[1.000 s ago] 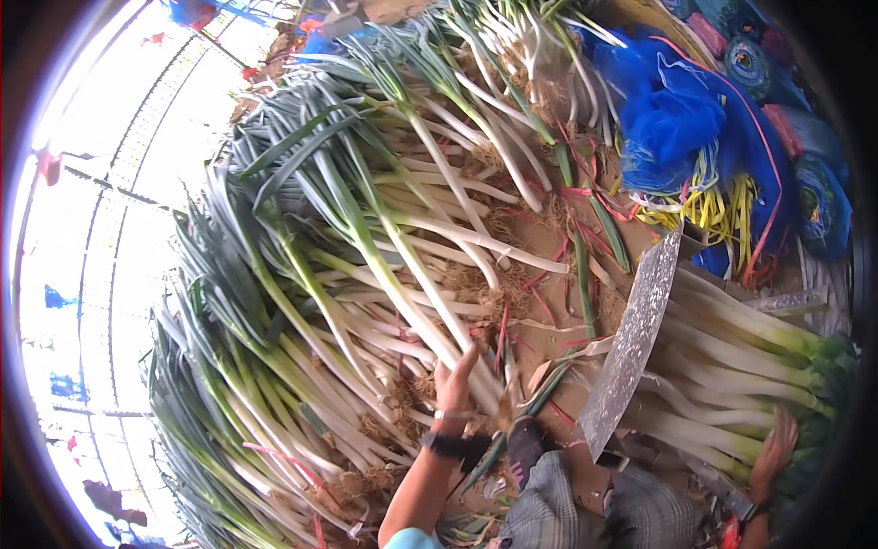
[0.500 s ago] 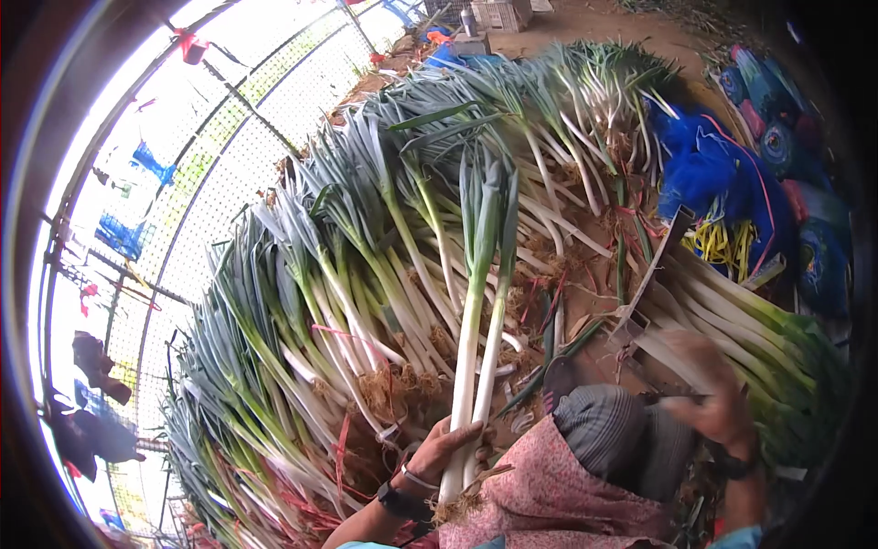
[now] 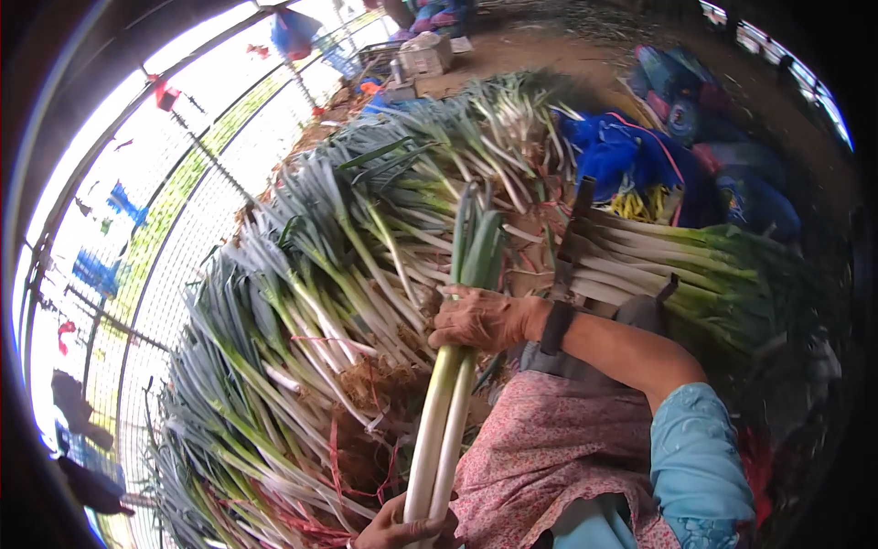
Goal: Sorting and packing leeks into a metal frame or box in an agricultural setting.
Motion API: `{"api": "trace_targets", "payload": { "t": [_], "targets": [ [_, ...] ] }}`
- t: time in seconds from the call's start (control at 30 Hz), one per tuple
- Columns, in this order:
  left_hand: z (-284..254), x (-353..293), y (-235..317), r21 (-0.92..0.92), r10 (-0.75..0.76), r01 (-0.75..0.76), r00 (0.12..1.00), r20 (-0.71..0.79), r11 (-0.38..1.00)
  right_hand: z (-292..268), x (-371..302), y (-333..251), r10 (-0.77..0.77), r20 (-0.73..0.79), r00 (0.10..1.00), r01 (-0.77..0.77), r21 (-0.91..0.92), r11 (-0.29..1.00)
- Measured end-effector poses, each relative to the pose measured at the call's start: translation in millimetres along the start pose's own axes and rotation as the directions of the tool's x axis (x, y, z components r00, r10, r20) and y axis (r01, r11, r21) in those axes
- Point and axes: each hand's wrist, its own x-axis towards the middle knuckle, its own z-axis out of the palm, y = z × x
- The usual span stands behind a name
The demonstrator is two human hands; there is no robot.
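Observation:
Two leeks (image 3: 428, 430) stand upright side by side in front of me, their green leaves pointing away. My left hand (image 3: 402, 524) is closed around their white lower ends, near the bottom edge of the view; their roots are out of sight. Higher up, my right hand (image 3: 483, 318) wraps round the same leeks where white turns to green. A pink floral apron (image 3: 549, 430) covers my lap beside them. To the left lies a long pile of untrimmed leeks (image 3: 302, 302) with roots on. On the right, cleaned leeks (image 3: 658, 252) lie against an upright metal bracket (image 3: 574, 220).
Blue netting (image 3: 608, 156) and yellow ties (image 3: 640, 205) lie beyond the cleaned leeks. Filled net sacks (image 3: 681, 101) stand farther right. A light crate (image 3: 426, 55) is at the back. A mesh fence (image 3: 183, 210) runs along the left. Red string (image 3: 337, 467) trails over the pile.
My right hand has come from the cleaned leeks on the right across to grip the two leeks. My left hand has moved down and left with them. The view has shifted.

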Motion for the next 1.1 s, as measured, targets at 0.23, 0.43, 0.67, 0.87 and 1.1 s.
{"api": "trace_targets", "payload": {
  "t": [0.23, 0.43, 0.67, 0.87, 1.1],
  "targets": [
    [3.8, 42.5, 28.3, 0.518, 0.037, -0.171, 0.965, 0.259, 0.838, -209.5, -74.3, -40.4, 0.180, -0.077, 0.981, -0.182, -0.700, 0.690],
    [-12.8, 175.7, 15.9, 0.308, 0.275, -0.317, 0.946, 0.172, 0.897, -345.3, -231.8, -98.3, 0.441, -0.233, 0.867, -0.311, -0.944, 0.112],
    [2.2, 264.3, 0.7, 0.290, 0.101, -0.098, 0.995, 0.007, 0.952, -308.3, -371.8, -86.7, 0.725, -0.493, 0.480, -0.599, -0.788, -0.139],
    [61.8, 338.0, 4.0, 0.360, 0.075, -0.135, 0.981, 0.177, 0.923, -101.9, -450.2, 6.3, 0.965, -0.262, -0.010, -0.852, -0.502, -0.145],
    [139.8, 419.8, 13.2, 0.668, 0.330, -0.478, 0.878, 0.346, 0.570, -50.3, -472.9, 22.0, 0.989, -0.141, 0.037, -0.926, -0.378, -0.020]
  ]
}}
